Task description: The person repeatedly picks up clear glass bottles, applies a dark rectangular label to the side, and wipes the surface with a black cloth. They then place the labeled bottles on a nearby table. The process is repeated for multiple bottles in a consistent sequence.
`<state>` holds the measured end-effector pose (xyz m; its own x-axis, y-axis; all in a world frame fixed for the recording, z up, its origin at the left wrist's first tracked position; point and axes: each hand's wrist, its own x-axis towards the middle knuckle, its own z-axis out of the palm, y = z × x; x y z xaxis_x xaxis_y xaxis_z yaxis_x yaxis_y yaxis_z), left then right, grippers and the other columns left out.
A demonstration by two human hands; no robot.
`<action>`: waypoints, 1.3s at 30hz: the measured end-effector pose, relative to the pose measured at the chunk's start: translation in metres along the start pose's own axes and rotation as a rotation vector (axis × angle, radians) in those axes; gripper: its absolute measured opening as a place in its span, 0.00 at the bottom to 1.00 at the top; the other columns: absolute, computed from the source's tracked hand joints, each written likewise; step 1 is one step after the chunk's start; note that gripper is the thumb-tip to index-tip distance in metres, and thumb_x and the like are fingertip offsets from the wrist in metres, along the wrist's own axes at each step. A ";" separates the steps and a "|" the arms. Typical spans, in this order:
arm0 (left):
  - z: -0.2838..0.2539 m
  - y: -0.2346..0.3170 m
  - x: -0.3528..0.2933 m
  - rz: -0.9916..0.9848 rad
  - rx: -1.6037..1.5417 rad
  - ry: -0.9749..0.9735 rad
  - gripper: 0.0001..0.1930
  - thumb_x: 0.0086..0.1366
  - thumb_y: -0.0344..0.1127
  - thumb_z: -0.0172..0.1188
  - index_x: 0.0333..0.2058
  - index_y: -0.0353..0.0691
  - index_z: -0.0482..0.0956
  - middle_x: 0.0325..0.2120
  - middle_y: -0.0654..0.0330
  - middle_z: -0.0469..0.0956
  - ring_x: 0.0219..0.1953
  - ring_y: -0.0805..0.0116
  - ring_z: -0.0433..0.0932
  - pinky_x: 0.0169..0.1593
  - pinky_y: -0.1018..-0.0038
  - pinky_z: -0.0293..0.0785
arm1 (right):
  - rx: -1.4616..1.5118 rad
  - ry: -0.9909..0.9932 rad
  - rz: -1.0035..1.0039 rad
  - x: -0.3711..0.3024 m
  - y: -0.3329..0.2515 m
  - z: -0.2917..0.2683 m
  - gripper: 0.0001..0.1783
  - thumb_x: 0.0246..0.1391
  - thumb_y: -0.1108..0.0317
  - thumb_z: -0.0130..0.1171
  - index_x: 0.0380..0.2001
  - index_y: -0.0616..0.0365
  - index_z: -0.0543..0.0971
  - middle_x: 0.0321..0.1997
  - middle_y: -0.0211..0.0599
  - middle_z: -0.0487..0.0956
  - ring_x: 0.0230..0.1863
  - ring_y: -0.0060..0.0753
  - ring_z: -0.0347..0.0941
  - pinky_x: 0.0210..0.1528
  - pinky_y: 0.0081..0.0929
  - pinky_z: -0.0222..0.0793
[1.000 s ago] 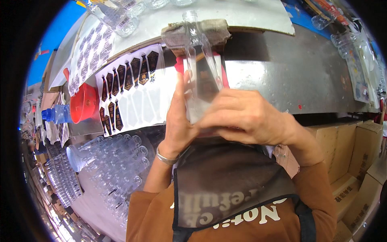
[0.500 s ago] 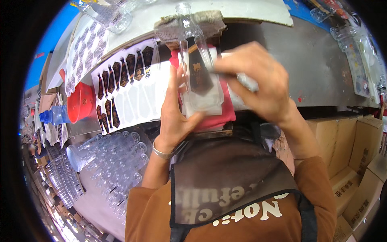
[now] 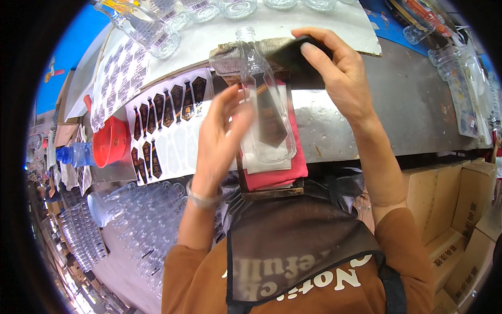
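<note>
A clear glass bottle point(image 3: 286, 148) lies on its back with its neck pointing away from me, and a dark tie-shaped label point(image 3: 271, 118) shows on its body. Under it are a white pad point(image 3: 264, 166) and a pink cloth point(image 3: 261, 181), and a folded greyish cloth point(image 3: 225, 58) sits below the neck. My left hand point(image 3: 222, 125) is beside the bottle's left side, fingers apart and partly blurred; whether it touches the glass I cannot tell. Up and right of the bottle, my right hand point(image 3: 340, 73) grips a flat black scraper-like piece point(image 3: 298, 62).
A sheet of dark tie-shaped labels point(image 3: 178, 138) lies to the left, near a red plastic cup point(image 3: 111, 141). More glass bottles point(image 3: 235, 8) stand on the white board behind. Many bottles point(image 3: 146, 214) fill the lower left. Cardboard boxes point(image 3: 436, 193) are at the right.
My right hand has moved up and away from the bottle with the black piece. My left hand has shifted a little, and its fingers have lifted from the bottle's lower part.
</note>
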<state>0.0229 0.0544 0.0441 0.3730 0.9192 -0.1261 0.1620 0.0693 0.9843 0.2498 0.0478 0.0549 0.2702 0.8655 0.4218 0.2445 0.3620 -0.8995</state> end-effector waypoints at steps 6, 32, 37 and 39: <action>0.009 0.013 0.065 -0.036 0.500 0.000 0.31 0.73 0.61 0.49 0.37 0.31 0.78 0.24 0.57 0.81 0.26 0.75 0.78 0.34 0.82 0.73 | 0.313 -0.143 0.479 -0.029 0.012 -0.020 0.19 0.71 0.57 0.49 0.42 0.62 0.82 0.37 0.28 0.80 0.39 0.16 0.74 0.46 0.16 0.69; 0.026 -0.031 0.046 0.017 -0.106 0.019 0.31 0.77 0.59 0.41 0.45 0.33 0.78 0.34 0.59 0.82 0.30 0.74 0.81 0.32 0.81 0.76 | -0.169 -0.486 0.399 -0.001 0.023 0.020 0.35 0.60 0.35 0.55 0.26 0.59 0.85 0.26 0.38 0.82 0.32 0.33 0.77 0.42 0.29 0.71; 0.029 -0.033 0.047 -0.058 -0.243 0.044 0.31 0.77 0.59 0.40 0.47 0.33 0.78 0.37 0.59 0.83 0.31 0.73 0.81 0.35 0.78 0.77 | -0.093 -0.502 0.399 0.000 0.025 0.019 0.34 0.62 0.37 0.54 0.27 0.60 0.84 0.26 0.35 0.81 0.32 0.28 0.75 0.42 0.27 0.70; 0.027 -0.036 0.050 -0.078 -0.298 0.033 0.31 0.77 0.59 0.41 0.46 0.34 0.78 0.36 0.59 0.83 0.31 0.73 0.80 0.37 0.77 0.77 | 0.009 -0.533 0.415 0.002 0.022 0.018 0.32 0.66 0.40 0.51 0.27 0.62 0.80 0.25 0.30 0.78 0.29 0.21 0.72 0.38 0.22 0.67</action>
<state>0.0602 0.0881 -0.0008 0.3396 0.9183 -0.2037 -0.0878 0.2465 0.9651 0.2396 0.0640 0.0337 -0.1563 0.9852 -0.0706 0.2116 -0.0365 -0.9767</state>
